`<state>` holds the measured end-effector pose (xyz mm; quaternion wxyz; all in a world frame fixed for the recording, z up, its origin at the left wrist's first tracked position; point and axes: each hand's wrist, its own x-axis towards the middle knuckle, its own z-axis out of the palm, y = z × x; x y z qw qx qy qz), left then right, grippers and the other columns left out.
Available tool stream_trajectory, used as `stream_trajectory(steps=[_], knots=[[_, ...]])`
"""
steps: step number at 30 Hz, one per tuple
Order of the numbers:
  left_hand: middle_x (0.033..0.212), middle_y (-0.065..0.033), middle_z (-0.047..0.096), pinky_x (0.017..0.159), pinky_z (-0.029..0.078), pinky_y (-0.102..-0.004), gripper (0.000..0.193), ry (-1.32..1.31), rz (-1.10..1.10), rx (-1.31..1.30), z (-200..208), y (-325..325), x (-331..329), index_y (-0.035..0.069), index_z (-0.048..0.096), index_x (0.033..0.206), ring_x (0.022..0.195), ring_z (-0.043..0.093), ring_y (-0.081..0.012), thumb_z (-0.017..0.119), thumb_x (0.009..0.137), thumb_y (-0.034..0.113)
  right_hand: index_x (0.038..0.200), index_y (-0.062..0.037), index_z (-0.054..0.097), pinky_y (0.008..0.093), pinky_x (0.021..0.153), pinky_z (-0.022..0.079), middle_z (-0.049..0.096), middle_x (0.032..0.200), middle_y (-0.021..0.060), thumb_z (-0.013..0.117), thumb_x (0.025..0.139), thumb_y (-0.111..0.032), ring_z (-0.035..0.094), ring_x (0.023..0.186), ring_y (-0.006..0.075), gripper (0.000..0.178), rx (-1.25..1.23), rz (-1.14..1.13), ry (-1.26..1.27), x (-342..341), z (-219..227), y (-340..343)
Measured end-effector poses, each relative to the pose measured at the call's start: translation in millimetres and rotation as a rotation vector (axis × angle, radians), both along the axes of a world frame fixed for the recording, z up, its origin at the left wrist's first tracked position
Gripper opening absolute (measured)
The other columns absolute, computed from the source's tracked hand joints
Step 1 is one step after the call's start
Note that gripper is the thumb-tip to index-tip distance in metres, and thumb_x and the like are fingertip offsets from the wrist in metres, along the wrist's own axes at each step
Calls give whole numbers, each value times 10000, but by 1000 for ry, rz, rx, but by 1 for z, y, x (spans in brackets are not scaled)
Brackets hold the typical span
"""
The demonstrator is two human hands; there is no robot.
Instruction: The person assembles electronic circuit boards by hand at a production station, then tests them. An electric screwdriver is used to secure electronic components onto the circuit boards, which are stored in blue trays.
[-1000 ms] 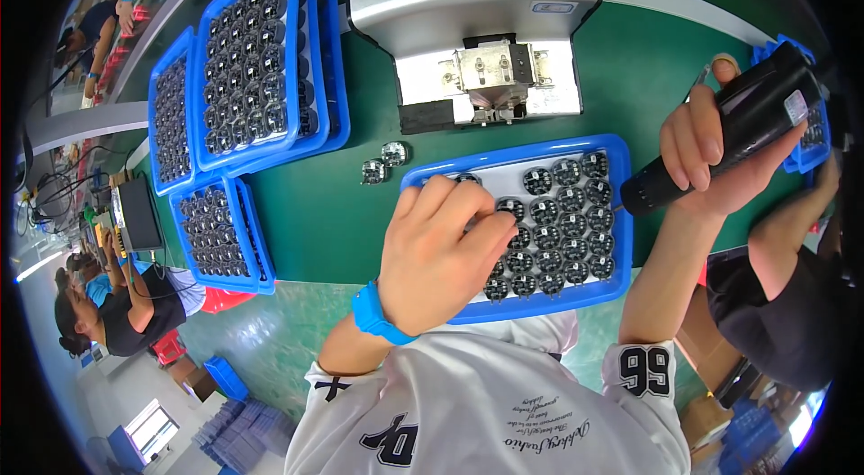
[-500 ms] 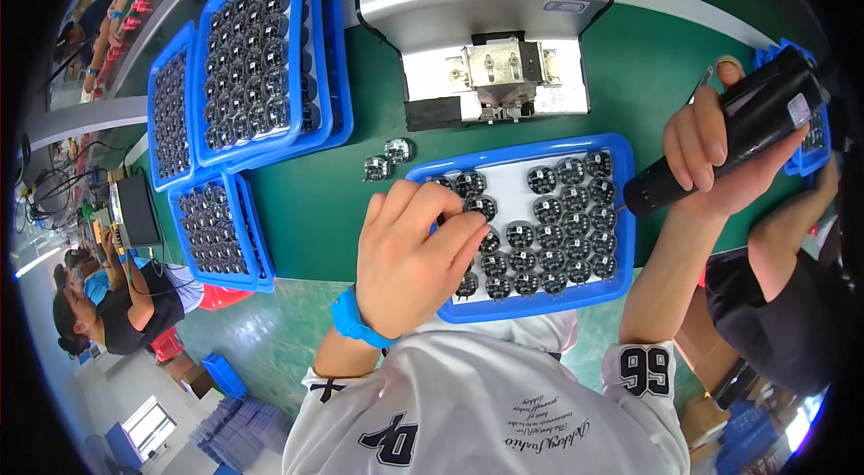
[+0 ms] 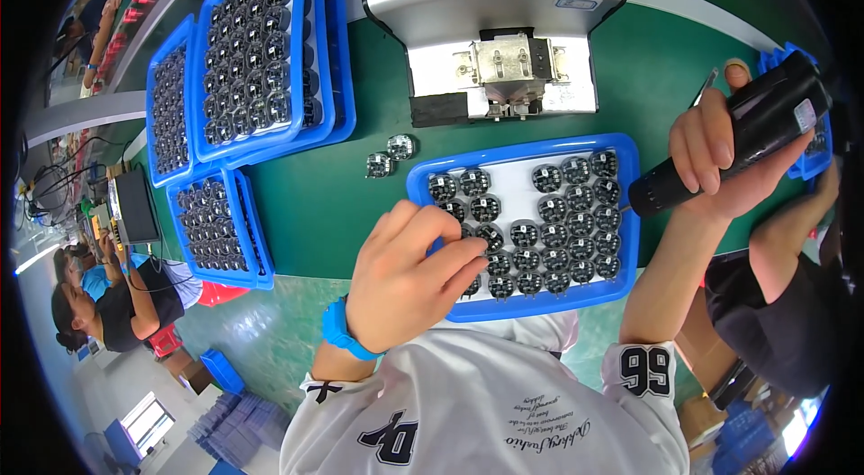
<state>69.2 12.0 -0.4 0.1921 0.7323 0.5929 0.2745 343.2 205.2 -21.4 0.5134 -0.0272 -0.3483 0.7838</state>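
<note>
With the right hand (image 3: 720,156) gripping the black screwdriver (image 3: 733,138), the left hand (image 3: 405,282) fingering round parts (image 3: 540,232) could knock neighbours from the blue tray (image 3: 522,147).

The left hand (image 3: 409,282) rested fingertips-down on dark round parts in the blue tray (image 3: 526,149), while the right hand (image 3: 720,156) gripped a black electric screwdriver (image 3: 738,138) above the green bench (image 3: 324,196).

left hand (image 3: 405,282) slid down-left over tray (image 3: 526,151)

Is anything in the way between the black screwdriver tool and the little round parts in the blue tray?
Nothing visible. The right hand holds the black power screwdriver over the blue tray, and the left hand rests farther left on the round parts.
</note>
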Motion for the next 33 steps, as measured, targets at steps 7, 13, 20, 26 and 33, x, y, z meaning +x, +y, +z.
stream_trajectory(steps=[7, 13, 20, 26, 33], knots=[[868, -4, 585, 601, 426, -339, 290, -7, 5, 18, -6, -1, 4, 114, 805, 900, 739, 506, -211, 947, 651, 66, 1437, 37, 432, 229, 417, 440, 604, 769, 59, 638, 1025, -617, 538, 460, 97, 800, 3, 3, 6, -2, -2, 1], [864, -17, 598, 632, 447, -350, 296, -6, 20, 69, -11, 0, 10, 113, 797, 908, 761, 544, -227, 952, 660, 68, 1430, 39, 435, 225, 414, 435, 603, 768, 58, 638, 1023, -623, 534, 458, 93, 803, 4, -14, -8, 1, 1, 0], [869, -4, 601, 650, 428, -353, 306, -67, 38, 29, 1, -18, 12, 117, 804, 914, 771, 545, -219, 958, 651, 95, 1430, 38, 438, 218, 412, 429, 598, 757, 55, 632, 1024, -628, 524, 444, 92, 803, 0, -20, -17, 0, 2, -1], [872, 15, 593, 690, 388, -366, 280, 43, -14, 16, -1, -26, 21, 136, 814, 917, 781, 546, -207, 945, 670, 122, 1430, 38, 439, 233, 419, 430, 587, 756, 51, 616, 1027, -641, 521, 462, 98, 809, 1, 2, -13, 0, 1, 0], [870, 14, 589, 699, 391, -366, 286, 55, 36, 60, -5, -28, 18, 135, 815, 919, 789, 546, -210, 947, 665, 141, 1430, 41, 439, 246, 425, 425, 566, 750, 43, 592, 1033, -653, 502, 471, 101, 814, -3, -1, -17, 0, 3, -2]])
